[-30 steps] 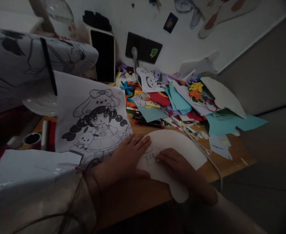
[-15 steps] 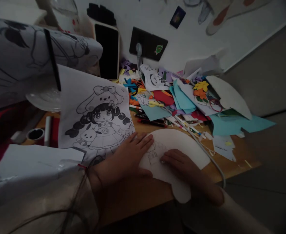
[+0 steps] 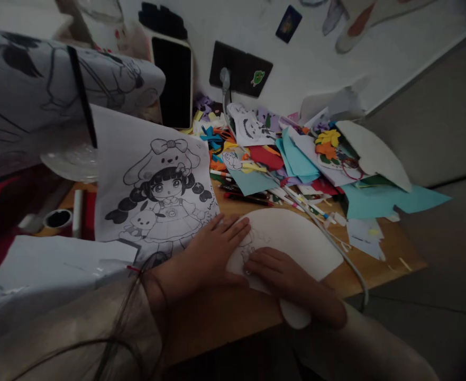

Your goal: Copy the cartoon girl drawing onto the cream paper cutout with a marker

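A white fan-shaped paper piece [image 3: 300, 238] with a short rounded handle lies on the table, faint pencil lines on its left part. My left hand [image 3: 212, 254] rests flat on its left edge, fingers stretched out. On the pencil lines sits my right hand [image 3: 272, 270], fingers curled together; a small pale spot shows at the fingertips, but what they hold is hidden. To the left of my hands lies a sheet with a black-and-white drawing of a girl in a dog-eared hat [image 3: 169, 190].
Coloured paper scraps [image 3: 256, 153] and pens pile up along the wall. A grey cable [image 3: 352, 264] crosses the table on the right. A tape roll [image 3: 58, 218] is at left, a tablet-like dark panel [image 3: 172, 82] at the back. Blue paper [image 3: 399, 201] reaches the right edge.
My right hand has slid left and slightly down across the white paper, covering more of the pencil lines. My left hand keeps its place.
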Available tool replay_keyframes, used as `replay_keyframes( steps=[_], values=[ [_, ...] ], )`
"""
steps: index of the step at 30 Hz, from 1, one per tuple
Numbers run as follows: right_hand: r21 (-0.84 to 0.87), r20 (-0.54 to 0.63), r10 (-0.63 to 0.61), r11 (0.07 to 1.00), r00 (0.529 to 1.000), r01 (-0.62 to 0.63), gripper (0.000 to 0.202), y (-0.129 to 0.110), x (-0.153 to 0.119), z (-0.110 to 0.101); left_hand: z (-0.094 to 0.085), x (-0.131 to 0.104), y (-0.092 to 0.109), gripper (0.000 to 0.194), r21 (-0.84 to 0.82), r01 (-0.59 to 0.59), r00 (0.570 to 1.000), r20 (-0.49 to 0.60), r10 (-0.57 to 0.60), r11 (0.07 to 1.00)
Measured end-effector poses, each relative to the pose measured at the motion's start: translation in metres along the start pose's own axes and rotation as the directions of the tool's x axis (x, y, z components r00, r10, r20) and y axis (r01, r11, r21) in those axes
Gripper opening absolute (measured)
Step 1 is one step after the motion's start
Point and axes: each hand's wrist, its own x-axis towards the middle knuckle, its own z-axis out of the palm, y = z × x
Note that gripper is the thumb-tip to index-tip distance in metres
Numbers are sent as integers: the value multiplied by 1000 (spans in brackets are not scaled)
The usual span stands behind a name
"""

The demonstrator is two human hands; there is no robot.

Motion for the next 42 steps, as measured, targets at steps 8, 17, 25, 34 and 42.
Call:
replay_keyframes(
  steps=[8,17,25,34,42],
  values=[
    [-26,-54,-12,1000,998,11,18,-2,4,1,0,0,0,101,18,-17,1000,-9,17,1000],
    [-4,-18,77,997,997,-77,17,-4,4,4,0,0,-1,103,26,-31,999,-13,31,999],
    [-16,-28,93,996,995,-93,18,-6,6,7,-1,-1,0,101,24,-21,1000,-3,21,999],
    [4,-49,188,982,981,-188,18,-6,0,4,-2,0,-2,105,56,-30,1000,1,30,998],
    [649,-235,844,506,483,-568,15,46,-53,-5,4,1,41,80,102,198,978,49,-203,975]
  ],
)
